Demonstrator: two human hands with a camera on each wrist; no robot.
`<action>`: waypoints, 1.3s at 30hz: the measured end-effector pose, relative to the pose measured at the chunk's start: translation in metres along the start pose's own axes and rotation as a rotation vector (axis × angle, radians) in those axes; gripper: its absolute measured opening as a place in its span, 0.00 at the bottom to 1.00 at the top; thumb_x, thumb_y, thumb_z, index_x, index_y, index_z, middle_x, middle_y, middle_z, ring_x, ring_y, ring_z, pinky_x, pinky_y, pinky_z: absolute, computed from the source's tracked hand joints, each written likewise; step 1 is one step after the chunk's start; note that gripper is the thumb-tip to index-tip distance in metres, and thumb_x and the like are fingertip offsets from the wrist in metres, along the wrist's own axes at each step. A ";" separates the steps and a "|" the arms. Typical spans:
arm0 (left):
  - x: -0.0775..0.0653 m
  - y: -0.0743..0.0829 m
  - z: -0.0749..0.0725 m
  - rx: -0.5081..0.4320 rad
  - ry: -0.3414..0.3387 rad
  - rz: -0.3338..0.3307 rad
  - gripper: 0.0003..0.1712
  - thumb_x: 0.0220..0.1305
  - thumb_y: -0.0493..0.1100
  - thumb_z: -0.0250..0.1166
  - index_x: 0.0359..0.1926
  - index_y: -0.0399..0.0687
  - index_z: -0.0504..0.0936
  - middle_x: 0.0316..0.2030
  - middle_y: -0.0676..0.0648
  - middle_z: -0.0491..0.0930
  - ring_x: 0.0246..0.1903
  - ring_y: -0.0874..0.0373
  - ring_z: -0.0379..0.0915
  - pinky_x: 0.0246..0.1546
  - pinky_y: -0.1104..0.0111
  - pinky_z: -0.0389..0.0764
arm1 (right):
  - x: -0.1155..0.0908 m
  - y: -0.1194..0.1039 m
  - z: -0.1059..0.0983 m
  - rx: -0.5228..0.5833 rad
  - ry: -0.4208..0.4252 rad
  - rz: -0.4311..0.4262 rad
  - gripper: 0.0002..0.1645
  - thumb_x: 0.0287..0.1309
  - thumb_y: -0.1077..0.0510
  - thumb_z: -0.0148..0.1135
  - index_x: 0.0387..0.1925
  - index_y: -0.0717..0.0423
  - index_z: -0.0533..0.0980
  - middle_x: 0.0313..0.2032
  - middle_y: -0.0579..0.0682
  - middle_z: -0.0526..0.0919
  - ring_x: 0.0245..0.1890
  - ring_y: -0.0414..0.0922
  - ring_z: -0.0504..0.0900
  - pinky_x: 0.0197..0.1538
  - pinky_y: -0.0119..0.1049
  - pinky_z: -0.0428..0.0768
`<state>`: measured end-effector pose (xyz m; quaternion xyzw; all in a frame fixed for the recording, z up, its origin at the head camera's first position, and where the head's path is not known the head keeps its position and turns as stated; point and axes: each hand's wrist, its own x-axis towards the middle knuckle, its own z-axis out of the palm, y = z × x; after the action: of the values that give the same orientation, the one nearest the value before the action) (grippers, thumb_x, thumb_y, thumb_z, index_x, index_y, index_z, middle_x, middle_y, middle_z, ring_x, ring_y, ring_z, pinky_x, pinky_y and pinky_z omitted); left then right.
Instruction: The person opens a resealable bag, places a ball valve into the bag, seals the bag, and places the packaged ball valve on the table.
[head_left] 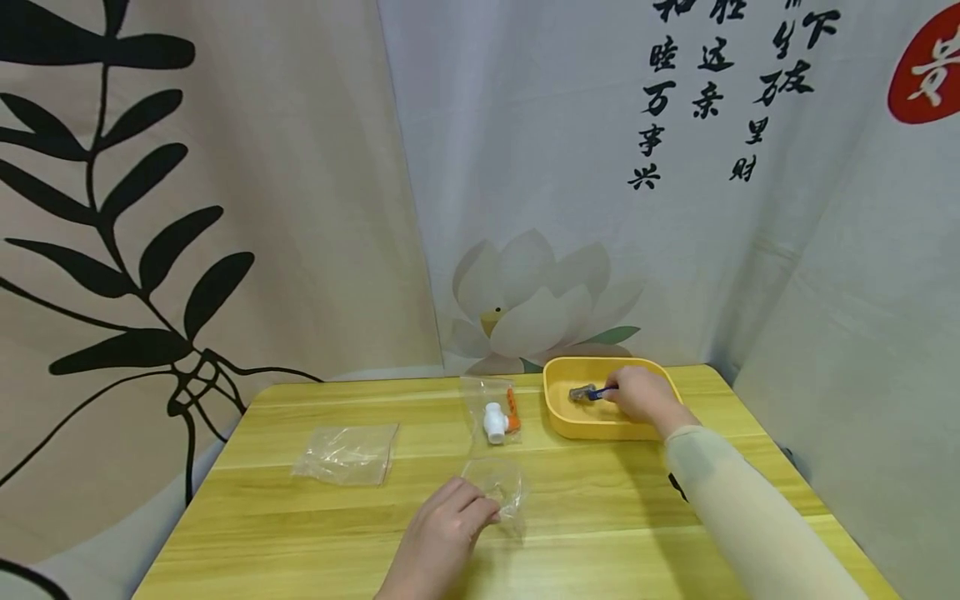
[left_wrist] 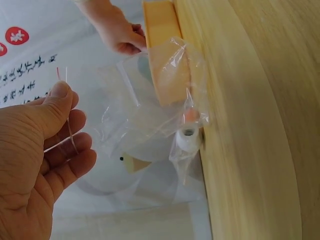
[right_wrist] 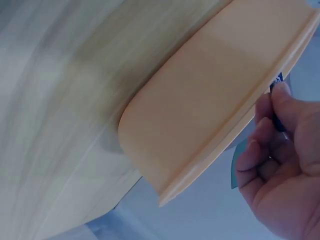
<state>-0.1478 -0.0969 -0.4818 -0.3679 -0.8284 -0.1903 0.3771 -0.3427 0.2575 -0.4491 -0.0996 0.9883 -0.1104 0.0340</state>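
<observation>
My left hand (head_left: 448,533) pinches the edge of a clear plastic bag (head_left: 501,483) between thumb and fingers, above the near middle of the table. In the left wrist view this bag (left_wrist: 137,107) hangs out past the left hand's fingers (left_wrist: 65,145). At the right, my right hand (head_left: 643,393) reaches over a yellow tray (head_left: 600,430) and pinches the blue handle of a small metal fitting (head_left: 582,393), which looks like a valve. The right wrist view shows only a dark bit of this handle (right_wrist: 276,80); the tray's wall hides the rest.
Behind the left hand, a clear bag holds a white plastic fitting (head_left: 495,423) with an orange lever (head_left: 513,412). Another clear bag (head_left: 348,455) lies flat at the left on the wooden table (head_left: 300,533). A printed curtain (head_left: 555,183) hangs behind the table.
</observation>
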 end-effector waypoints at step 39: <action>-0.004 -0.006 -0.006 0.019 0.000 0.039 0.05 0.60 0.44 0.74 0.34 0.51 0.87 0.33 0.59 0.83 0.36 0.67 0.77 0.44 0.78 0.82 | -0.079 -0.010 -0.014 0.502 0.556 0.117 0.17 0.78 0.49 0.63 0.51 0.57 0.87 0.32 0.57 0.87 0.18 0.42 0.69 0.20 0.33 0.66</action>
<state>-0.1483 -0.1062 -0.4815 -0.3806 -0.8228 -0.1750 0.3841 -0.2644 0.2673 -0.4300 0.0024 0.9059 -0.3700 -0.2060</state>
